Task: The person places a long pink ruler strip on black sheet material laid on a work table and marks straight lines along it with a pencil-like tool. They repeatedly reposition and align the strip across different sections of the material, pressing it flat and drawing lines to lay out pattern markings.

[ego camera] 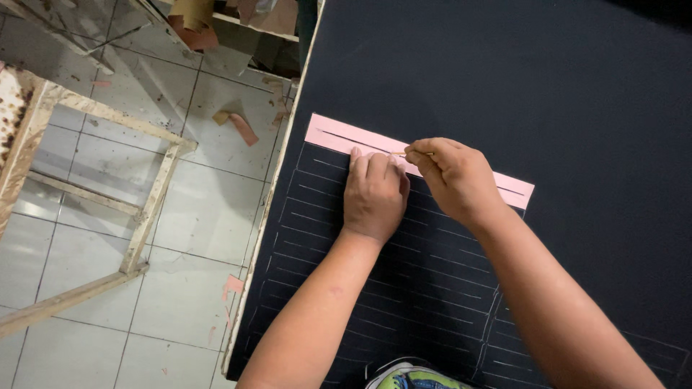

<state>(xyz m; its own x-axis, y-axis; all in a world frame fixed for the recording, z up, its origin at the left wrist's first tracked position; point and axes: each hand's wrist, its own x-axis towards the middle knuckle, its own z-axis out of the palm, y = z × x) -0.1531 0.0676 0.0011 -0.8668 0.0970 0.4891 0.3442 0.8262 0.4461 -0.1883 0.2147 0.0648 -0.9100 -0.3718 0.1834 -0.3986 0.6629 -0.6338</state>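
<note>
A long pink strip template [339,137] with a slot down its middle lies on a large black sheet [504,79]. My left hand [373,194] presses flat on the strip's near edge, fingers together. My right hand [454,176] pinches a thin yellowish marking stick [401,153], its tip at the slot just above my left fingertips. Rows of pale drawn lines [324,209] cover the black sheet below the strip, toward me.
The black sheet's left edge [270,209] runs diagonally beside a tiled floor [187,216]. A wooden frame [148,209] stands on the floor at left. Pink and brown scraps [241,126] lie on the tiles. A shoe toe [414,378] shows at the bottom.
</note>
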